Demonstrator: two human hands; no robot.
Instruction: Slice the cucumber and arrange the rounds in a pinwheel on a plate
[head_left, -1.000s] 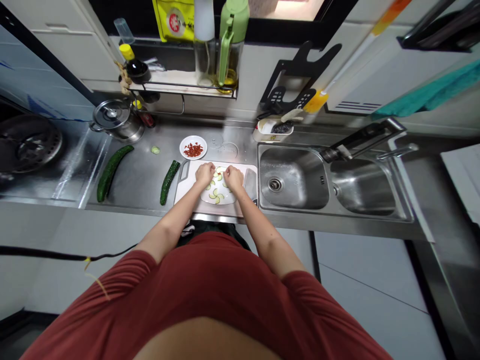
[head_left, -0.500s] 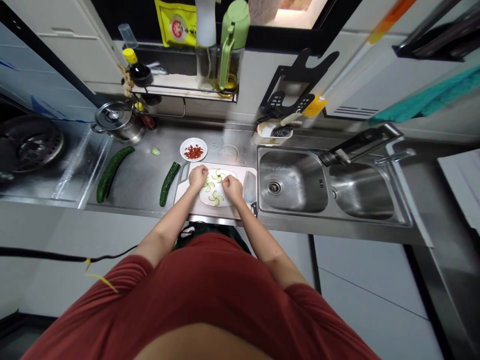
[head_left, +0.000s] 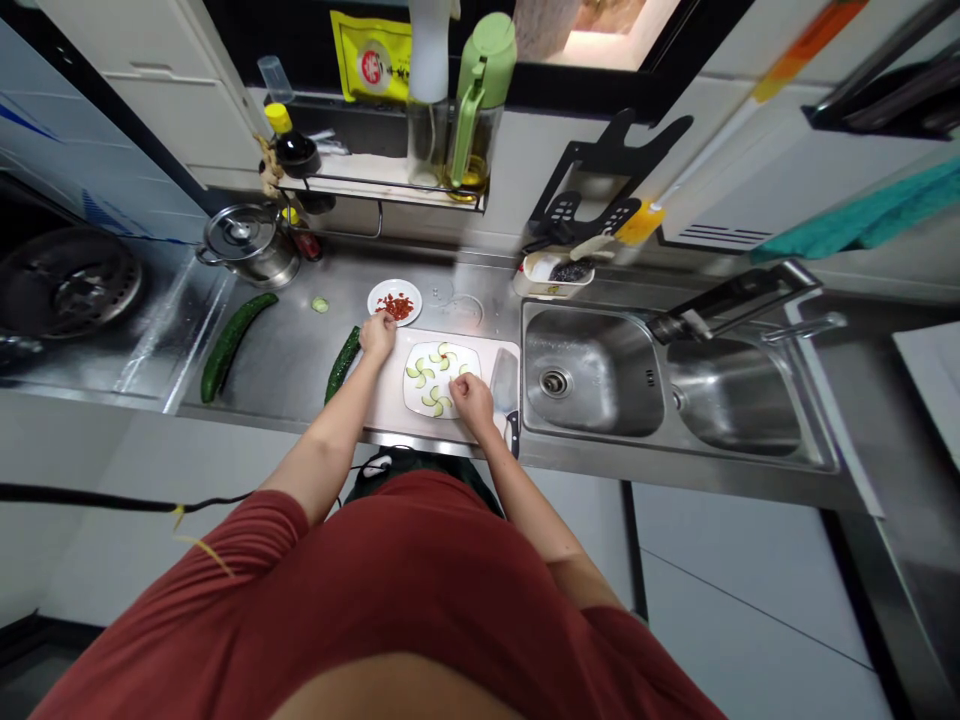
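My left hand (head_left: 378, 336) is at the front edge of a small white dish (head_left: 373, 290) of red pieces (head_left: 397, 304), its fingers together; whether it pinches a piece is too small to tell. My right hand (head_left: 472, 400) hovers over the right side of a white plate (head_left: 411, 401), fingers closed, what they hold hidden. Green-edged slices (head_left: 436, 402) lie on that plate in pinwheel shapes, with a red spot at the centre of the upper one. Under the plate is a pale cutting board (head_left: 386, 408), with a knife (head_left: 513, 432) at its right end.
A cut cucumber (head_left: 343, 365) lies left of the board, a whole cucumber (head_left: 231, 345) farther left. A lidded pot (head_left: 251, 247) stands behind it. The double sink (head_left: 592, 370) is at the right. A bottle rack (head_left: 375, 187) hangs above the counter.
My left hand has moved from the plate's left side up and left to the small dish. My right hand stays by the plate, slightly lower. The view has shifted a little.
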